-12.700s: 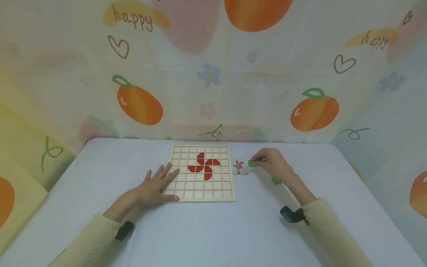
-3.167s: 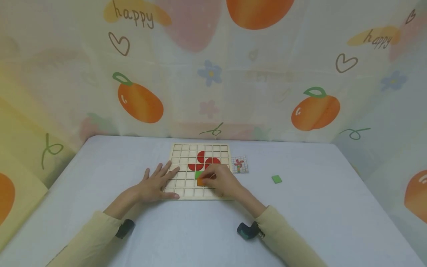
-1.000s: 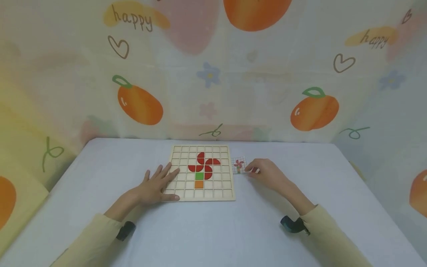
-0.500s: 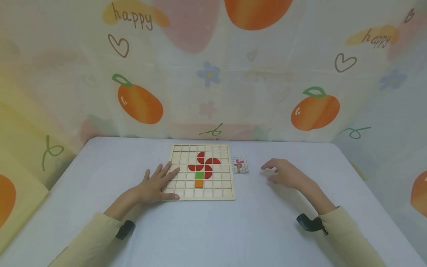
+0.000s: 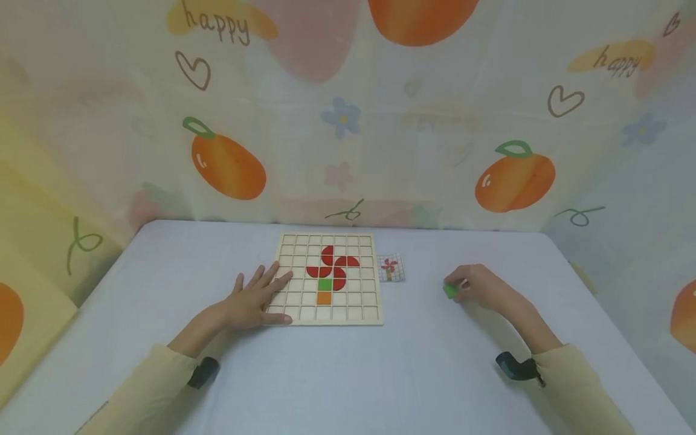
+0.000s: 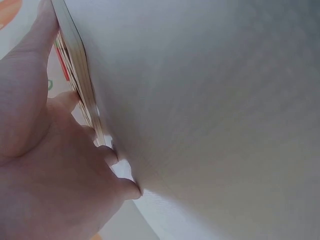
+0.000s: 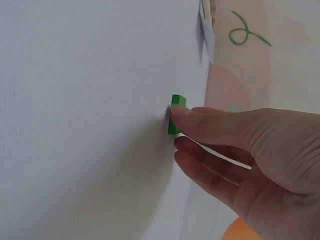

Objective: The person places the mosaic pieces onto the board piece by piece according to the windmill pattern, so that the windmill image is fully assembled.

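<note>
My right hand (image 5: 481, 287) pinches a green square tile (image 5: 450, 292) between thumb and fingers, right of the picture card. In the right wrist view the green tile (image 7: 175, 114) shows edge-on at the fingertips, close to the white cloth. Fingers spread, my left hand (image 5: 251, 302) rests on the left edge of the wooden grid board (image 5: 361, 300). Red quarter-round pieces (image 5: 327, 256) form a pinwheel on the board. Below them sit another green square tile (image 5: 324, 284) and, under that, an orange square tile (image 5: 324, 298). The left wrist view shows the board's side edge (image 6: 80, 65) along the fingers.
A small picture card (image 5: 391, 267) with a pinwheel pattern on a grid lies beside the board's right edge. White cloth covers the table (image 5: 326, 380). A printed curtain (image 5: 402, 163) hangs behind the table. Dark wrist cameras (image 5: 516, 367) sit under the sleeves.
Earlier, a green and an orange tile came onto the board. Since then my right hand has moved right from the card and taken hold of the remaining green tile. The left hand stays in place.
</note>
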Demonstrator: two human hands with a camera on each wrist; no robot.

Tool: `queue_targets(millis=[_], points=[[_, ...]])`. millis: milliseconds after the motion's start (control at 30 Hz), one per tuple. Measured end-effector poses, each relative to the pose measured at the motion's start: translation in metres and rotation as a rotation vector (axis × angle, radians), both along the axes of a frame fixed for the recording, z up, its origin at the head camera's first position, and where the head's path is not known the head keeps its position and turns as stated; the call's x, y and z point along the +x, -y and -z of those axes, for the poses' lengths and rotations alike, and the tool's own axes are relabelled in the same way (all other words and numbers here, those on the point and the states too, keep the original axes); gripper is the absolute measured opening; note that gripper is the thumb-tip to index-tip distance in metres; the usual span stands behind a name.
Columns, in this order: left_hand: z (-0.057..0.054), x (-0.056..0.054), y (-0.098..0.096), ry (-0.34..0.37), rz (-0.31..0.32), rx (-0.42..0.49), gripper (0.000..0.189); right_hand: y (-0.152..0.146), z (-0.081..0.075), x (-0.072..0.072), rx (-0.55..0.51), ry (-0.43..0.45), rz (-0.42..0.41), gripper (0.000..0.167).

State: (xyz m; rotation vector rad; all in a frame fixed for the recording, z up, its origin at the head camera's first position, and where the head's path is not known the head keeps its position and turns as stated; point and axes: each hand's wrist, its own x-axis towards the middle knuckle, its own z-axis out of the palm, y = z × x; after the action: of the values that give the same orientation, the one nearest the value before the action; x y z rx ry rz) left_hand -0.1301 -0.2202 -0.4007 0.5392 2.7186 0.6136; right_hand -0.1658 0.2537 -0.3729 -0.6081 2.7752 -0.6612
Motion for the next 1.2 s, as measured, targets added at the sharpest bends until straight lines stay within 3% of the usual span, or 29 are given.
queue_targets(millis=[400, 800, 1200], points=[[0.0, 0.002, 0.001, -0.01, -0.001, -0.006, 0.099, 0.001, 0.005, -0.003, -0.075, -0.12, -0.009, 0.021], [0.001, 0.002, 0.0, -0.012, -0.007, -0.012, 0.099, 0.023, -0.006, 0.001, -0.141, -0.139, -0.062, 0.017], [0.002, 0.001, -0.001, -0.018, -0.008, -0.028, 0.1, 0.055, -0.005, 0.0, -0.183, -0.112, -0.073, 0.016]])
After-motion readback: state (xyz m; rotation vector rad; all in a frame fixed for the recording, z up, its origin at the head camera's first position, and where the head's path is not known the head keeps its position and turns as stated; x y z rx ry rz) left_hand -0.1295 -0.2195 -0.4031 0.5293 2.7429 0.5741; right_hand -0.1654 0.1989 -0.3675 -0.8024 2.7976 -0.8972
